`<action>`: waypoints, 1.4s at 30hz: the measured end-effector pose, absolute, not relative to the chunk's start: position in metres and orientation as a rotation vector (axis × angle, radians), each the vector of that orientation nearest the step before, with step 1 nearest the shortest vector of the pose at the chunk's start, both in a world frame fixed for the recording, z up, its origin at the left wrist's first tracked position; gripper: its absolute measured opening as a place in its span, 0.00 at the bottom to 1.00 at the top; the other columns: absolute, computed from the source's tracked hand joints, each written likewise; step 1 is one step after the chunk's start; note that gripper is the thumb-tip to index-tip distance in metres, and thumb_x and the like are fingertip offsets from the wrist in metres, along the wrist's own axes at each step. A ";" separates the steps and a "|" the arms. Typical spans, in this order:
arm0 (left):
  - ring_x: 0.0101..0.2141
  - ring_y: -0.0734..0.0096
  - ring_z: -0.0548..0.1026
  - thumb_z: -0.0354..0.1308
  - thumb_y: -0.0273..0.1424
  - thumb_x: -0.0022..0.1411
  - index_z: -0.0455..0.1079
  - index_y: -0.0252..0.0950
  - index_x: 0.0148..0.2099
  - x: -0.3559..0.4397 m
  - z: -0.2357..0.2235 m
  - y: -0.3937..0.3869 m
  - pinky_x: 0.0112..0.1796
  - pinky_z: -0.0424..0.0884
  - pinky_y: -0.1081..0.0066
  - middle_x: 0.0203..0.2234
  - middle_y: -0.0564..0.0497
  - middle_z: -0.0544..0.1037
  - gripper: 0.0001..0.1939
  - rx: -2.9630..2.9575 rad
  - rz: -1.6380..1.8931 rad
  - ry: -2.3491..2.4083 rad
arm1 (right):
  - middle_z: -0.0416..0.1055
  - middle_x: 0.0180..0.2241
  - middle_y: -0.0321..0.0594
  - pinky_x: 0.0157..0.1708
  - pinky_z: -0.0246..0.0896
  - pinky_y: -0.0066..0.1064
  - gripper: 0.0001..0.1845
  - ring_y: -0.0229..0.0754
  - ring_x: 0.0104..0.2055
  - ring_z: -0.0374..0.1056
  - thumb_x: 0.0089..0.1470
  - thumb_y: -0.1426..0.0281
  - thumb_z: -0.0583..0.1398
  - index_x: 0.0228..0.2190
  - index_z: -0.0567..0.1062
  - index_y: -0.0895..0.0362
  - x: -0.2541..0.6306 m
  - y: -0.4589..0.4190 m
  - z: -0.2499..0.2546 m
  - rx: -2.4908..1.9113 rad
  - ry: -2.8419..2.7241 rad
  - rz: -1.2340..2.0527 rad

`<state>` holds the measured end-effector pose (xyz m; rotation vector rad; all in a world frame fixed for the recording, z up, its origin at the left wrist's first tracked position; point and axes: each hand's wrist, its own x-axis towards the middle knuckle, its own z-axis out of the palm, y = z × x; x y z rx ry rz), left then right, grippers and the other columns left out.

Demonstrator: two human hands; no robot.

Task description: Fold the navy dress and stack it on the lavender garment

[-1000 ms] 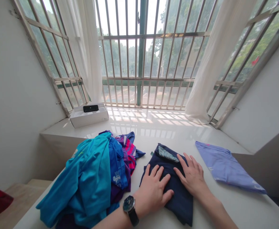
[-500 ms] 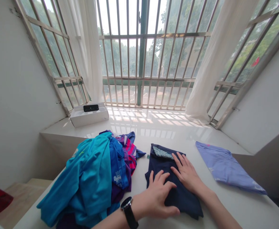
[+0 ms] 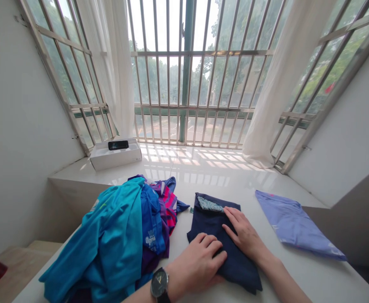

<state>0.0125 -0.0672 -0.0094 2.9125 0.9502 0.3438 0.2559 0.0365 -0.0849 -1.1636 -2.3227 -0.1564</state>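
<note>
A folded navy garment lies on the white surface, with a teal patterned patch near its far edge; its exact kind is unclear. My right hand rests flat on its right side, fingers stretched toward the patch. Over the near left edge, my left hand has its fingers bent down onto the cloth and the thumb drawn in, partly hidden. A black watch is on the left wrist.
To the left sits a heap of turquoise, blue and purple clothes. A folded lavender garment lies at the right. Farther back, a white box carries a black phone-like device, near barred windows and white curtains.
My left hand's fingers have curled in from a spread pose, and its thumb has drawn inward. My right hand stays flat on the navy garment. The whole view has shifted slightly.
</note>
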 end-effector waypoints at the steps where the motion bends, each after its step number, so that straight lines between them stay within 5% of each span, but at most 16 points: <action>1: 0.52 0.57 0.69 0.53 0.42 0.69 0.64 0.35 0.55 0.011 -0.007 -0.067 0.53 0.65 0.59 0.51 0.43 0.72 0.19 2.935 0.326 0.927 | 0.68 0.57 0.49 0.59 0.63 0.47 0.24 0.52 0.59 0.63 0.64 0.63 0.54 0.59 0.67 0.56 0.256 0.036 -0.083 -1.150 -2.327 -0.146; 9: 0.42 0.65 0.73 0.60 0.34 0.64 0.68 0.37 0.44 -0.003 0.003 -0.060 0.40 0.70 0.67 0.43 0.51 0.76 0.09 2.928 0.235 0.936 | 0.71 0.51 0.50 0.54 0.68 0.46 0.20 0.52 0.53 0.67 0.62 0.66 0.58 0.54 0.73 0.56 0.257 0.033 -0.074 -1.151 -2.330 -0.152; 22: 0.48 0.61 0.73 0.59 0.30 0.63 0.69 0.37 0.47 0.006 -0.020 -0.054 0.47 0.72 0.65 0.47 0.46 0.77 0.10 2.833 0.357 0.992 | 0.71 0.50 0.47 0.54 0.67 0.45 0.13 0.50 0.53 0.68 0.62 0.67 0.57 0.46 0.76 0.53 0.253 0.040 -0.069 -1.089 -2.203 -0.055; 31: 0.42 0.59 0.77 0.54 0.26 0.64 0.69 0.34 0.43 0.014 -0.021 -0.052 0.40 0.75 0.65 0.40 0.43 0.79 0.05 2.882 0.276 1.042 | 0.75 0.34 0.41 0.33 0.67 0.32 0.16 0.42 0.34 0.71 0.63 0.59 0.55 0.31 0.76 0.54 0.248 0.005 -0.020 -1.131 -2.285 0.668; 37: 0.36 0.60 0.80 0.55 0.28 0.63 0.70 0.37 0.47 0.016 -0.020 -0.047 0.37 0.74 0.68 0.36 0.48 0.81 0.10 2.623 0.456 1.278 | 0.78 0.40 0.41 0.43 0.67 0.35 0.18 0.48 0.41 0.72 0.59 0.53 0.58 0.40 0.78 0.52 0.246 -0.011 0.004 -1.197 -2.429 0.993; 42: 0.37 0.61 0.81 0.55 0.27 0.63 0.72 0.40 0.51 0.012 -0.028 -0.040 0.39 0.74 0.70 0.39 0.50 0.83 0.14 2.354 0.641 1.328 | 0.75 0.49 0.42 0.50 0.65 0.38 0.30 0.56 0.51 0.69 0.41 0.60 0.70 0.48 0.76 0.50 0.253 -0.020 0.002 -1.323 -2.450 0.942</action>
